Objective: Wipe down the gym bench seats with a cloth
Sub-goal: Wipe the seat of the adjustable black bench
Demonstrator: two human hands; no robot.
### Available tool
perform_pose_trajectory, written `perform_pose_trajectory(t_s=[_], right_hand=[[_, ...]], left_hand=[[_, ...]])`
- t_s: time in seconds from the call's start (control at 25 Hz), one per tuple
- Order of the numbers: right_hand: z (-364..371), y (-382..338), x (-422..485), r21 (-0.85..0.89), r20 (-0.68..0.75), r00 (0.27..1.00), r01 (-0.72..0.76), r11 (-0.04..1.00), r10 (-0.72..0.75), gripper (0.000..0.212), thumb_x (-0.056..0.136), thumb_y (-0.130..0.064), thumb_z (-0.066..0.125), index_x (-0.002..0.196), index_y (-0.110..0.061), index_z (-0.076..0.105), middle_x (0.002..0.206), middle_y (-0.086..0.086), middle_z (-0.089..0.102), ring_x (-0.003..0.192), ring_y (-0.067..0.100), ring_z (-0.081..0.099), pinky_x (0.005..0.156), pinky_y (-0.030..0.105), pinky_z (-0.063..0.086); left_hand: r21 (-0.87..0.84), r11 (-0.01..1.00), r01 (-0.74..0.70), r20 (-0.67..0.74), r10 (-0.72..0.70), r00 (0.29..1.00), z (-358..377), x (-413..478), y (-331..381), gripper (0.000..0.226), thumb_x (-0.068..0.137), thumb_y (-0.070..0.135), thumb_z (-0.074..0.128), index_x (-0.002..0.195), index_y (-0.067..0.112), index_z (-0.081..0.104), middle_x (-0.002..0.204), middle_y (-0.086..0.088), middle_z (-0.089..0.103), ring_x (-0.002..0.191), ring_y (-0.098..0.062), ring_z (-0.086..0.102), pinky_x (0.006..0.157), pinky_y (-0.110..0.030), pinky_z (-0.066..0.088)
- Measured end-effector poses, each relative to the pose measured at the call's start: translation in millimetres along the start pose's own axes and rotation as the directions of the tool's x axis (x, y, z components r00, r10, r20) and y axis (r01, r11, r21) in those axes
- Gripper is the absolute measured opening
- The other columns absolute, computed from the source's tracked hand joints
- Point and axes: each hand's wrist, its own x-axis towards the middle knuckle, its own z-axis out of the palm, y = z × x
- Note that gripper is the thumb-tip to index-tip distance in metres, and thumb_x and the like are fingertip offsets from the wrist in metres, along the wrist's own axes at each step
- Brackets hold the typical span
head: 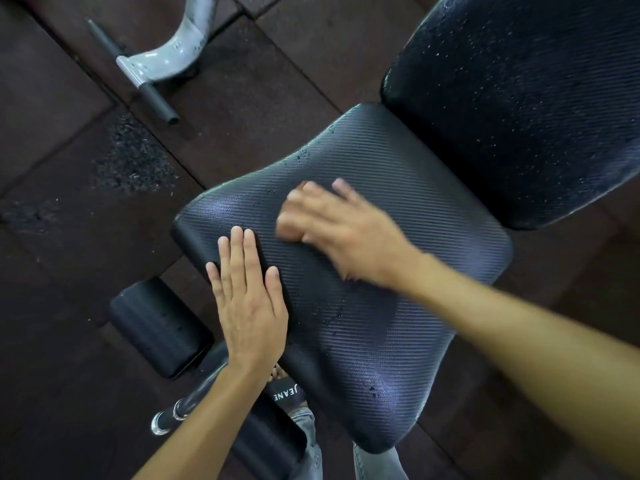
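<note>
The black ribbed bench seat (363, 306) fills the middle of the view, with a few droplets on it. My left hand (247, 306) lies flat on the seat's left edge, fingers straight, holding nothing. My right hand (339, 230) is on the seat's upper middle and is motion-blurred, with its fingers bunched at the left. No cloth can be made out from the blur under those fingers. The black back pad (519, 109) rises at the top right, covered in fine droplets.
A black foam roller pad (159, 327) sits below the seat's left side, with chrome tube ends (166, 417) beneath it. A grey machine frame (166, 53) with a black bar (154, 100) stands at the top left. The floor is dark rubber tiles (69, 168). My jeans and sandal (287, 394) show below.
</note>
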Motion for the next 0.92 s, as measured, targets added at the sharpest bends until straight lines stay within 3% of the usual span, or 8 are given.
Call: perform_pose_trajectory(t_s=[0.08,0.2,0.24,0.32,0.44,0.6,0.76,0.92], right_hand=[[-12,62,19,0.065,-0.063,0.959,-0.272,0.960,0.276,0.040,0.102,-0.023,0.044,0.140,-0.026,0.051,0.152,0.003,0.045,0.145,0.025,0.035,0.118,0.043,0.021],[-22,94,57,0.274,-0.103,0.671,-0.691,0.669,0.735,0.039,0.102,-0.028,0.039,0.138,-0.022,0.053,0.146,0.005,0.048,0.139,0.027,0.039,0.116,0.039,0.028],[-15,75,68,0.255,-0.114,0.653,-0.709,0.658,0.748,0.038,0.101,-0.028,0.039,0.134,-0.020,0.057,0.141,0.006,0.053,0.134,0.028,0.043,0.113,0.042,0.032],[5,19,84,0.201,-0.129,0.805,-0.551,0.810,0.580,0.034,0.099,-0.025,0.042,0.124,-0.016,0.063,0.130,0.009,0.060,0.129,0.033,0.048,0.110,0.046,0.035],[15,-52,84,0.318,-0.007,0.909,-0.393,0.863,0.417,0.040,0.102,-0.029,0.041,0.139,-0.020,0.053,0.146,0.006,0.050,0.144,0.028,0.034,0.120,0.044,0.021],[-12,-37,42,0.502,0.039,0.698,-0.632,0.591,0.715,0.046,0.106,-0.034,0.033,0.151,-0.027,0.035,0.162,-0.003,0.025,0.152,0.015,0.011,0.123,0.041,0.000],[-25,-47,-41,0.419,0.029,0.431,-0.824,0.380,0.902,0.048,0.106,-0.041,0.031,0.152,-0.028,0.031,0.165,-0.003,0.013,0.153,0.014,0.000,0.124,0.043,-0.004],[-9,-68,-70,0.328,0.108,0.365,-0.891,0.314,0.925,0.055,0.105,-0.045,0.028,0.156,-0.029,0.016,0.167,-0.006,-0.003,0.152,0.012,-0.009,0.124,0.046,-0.005]], left_hand=[[-0.009,1.000,0.003,-0.011,-0.003,1.000,2,0,0,0.054,0.103,0.028,0.027,0.153,0.010,0.018,0.162,-0.004,0.013,0.150,-0.018,0.004,0.122,-0.049,0.008],[-0.001,1.000,0.004,-0.018,-0.004,1.000,3,0,0,0.053,0.104,0.027,0.026,0.153,0.009,0.018,0.162,-0.004,0.013,0.150,-0.018,0.005,0.122,-0.049,0.008],[-0.006,1.000,0.002,-0.013,-0.002,1.000,2,0,0,0.053,0.104,0.028,0.026,0.153,0.009,0.019,0.162,-0.004,0.014,0.150,-0.018,0.005,0.122,-0.049,0.009],[-0.061,0.998,0.006,0.003,-0.005,1.000,0,0,0,0.053,0.104,0.029,0.026,0.153,0.010,0.020,0.162,-0.003,0.016,0.150,-0.017,0.006,0.122,-0.049,0.010],[-0.264,0.964,0.042,-0.020,-0.049,0.999,-16,4,5,0.050,0.103,0.024,0.032,0.150,0.011,0.027,0.158,-0.003,0.027,0.148,-0.017,0.017,0.119,-0.052,0.019],[-0.269,0.962,0.040,-0.128,-0.077,0.989,-34,40,31,0.047,0.101,0.022,0.039,0.146,0.009,0.036,0.152,-0.009,0.036,0.142,-0.025,0.029,0.118,-0.052,0.021],[-0.072,0.993,0.098,0.052,-0.095,0.994,-19,111,77,0.058,0.102,0.040,0.035,0.150,0.009,0.026,0.160,-0.012,0.019,0.148,-0.030,0.011,0.121,-0.048,0.006],[0.075,0.997,0.018,0.139,-0.028,0.990,-3,126,69,0.052,0.102,0.038,0.032,0.147,0.013,0.034,0.158,-0.010,0.027,0.148,-0.030,0.014,0.121,-0.050,0.005]])
